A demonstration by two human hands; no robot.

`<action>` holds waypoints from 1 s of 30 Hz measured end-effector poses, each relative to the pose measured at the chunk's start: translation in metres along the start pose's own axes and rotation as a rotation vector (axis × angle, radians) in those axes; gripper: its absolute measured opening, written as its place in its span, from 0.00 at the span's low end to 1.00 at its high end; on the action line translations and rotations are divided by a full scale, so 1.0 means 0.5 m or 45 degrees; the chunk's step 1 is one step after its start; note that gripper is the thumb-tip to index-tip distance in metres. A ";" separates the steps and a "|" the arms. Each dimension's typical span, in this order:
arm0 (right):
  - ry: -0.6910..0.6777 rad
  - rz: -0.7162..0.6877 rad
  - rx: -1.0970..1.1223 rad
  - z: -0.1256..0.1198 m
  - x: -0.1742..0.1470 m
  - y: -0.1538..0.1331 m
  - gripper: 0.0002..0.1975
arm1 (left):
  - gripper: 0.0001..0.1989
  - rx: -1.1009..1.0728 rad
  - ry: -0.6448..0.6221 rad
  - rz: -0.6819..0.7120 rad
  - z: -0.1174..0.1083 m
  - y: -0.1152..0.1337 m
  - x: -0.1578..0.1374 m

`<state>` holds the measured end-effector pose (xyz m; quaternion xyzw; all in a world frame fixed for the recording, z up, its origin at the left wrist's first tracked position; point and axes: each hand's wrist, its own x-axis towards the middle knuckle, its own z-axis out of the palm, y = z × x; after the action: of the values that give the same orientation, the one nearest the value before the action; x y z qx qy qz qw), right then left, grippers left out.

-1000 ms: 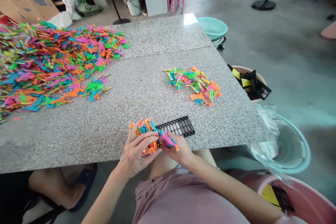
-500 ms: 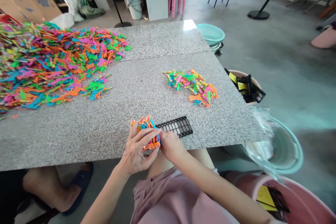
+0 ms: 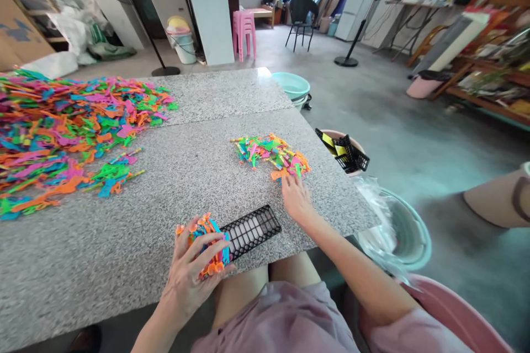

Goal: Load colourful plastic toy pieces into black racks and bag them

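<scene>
My left hand [image 3: 194, 265] is closed around a bundle of bright plastic toy pieces [image 3: 213, 253], orange, blue and pink, with round orange ends sticking out on both sides. The bundle sits at the left end of a black plastic lattice basket [image 3: 252, 231], a long shallow one lying near the table's front edge. My right hand [image 3: 297, 198] reaches forward with fingers extended, its fingertips touching the near edge of a small pile of mixed toy pieces [image 3: 269, 151]. An orange piece [image 3: 278, 175] lies by those fingertips; nothing shows gripped there.
A large heap of coloured toy pieces [image 3: 74, 127] covers the left of the speckled stone table [image 3: 194, 160]. Off its right edge stand a tub of black baskets [image 3: 345, 151], a green tub [image 3: 409, 231] with clear plastic, and a pink tub [image 3: 451, 309]. Another person's leg [image 3: 501, 198] is at right.
My right hand has left the basket and moved forward and right to the small pile. My left hand stays on the bundle. The view has tilted up and turned right.
</scene>
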<state>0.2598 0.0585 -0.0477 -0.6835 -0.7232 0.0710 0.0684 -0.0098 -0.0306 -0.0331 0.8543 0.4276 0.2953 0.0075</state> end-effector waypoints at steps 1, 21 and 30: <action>-0.048 -0.065 -0.047 0.008 -0.001 0.002 0.20 | 0.13 -0.001 -0.001 -0.002 -0.002 0.001 0.001; -0.106 -0.459 0.445 -0.043 0.211 0.005 0.05 | 0.12 0.023 0.043 -0.078 -0.002 0.024 0.011; 0.023 -0.341 0.045 -0.024 0.019 0.158 0.05 | 0.12 -0.036 0.057 -0.071 -0.006 0.019 0.011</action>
<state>0.3389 0.0726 -0.0514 -0.5802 -0.8059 0.0680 0.0958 -0.0019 -0.0332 -0.0256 0.8352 0.4470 0.3199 0.0181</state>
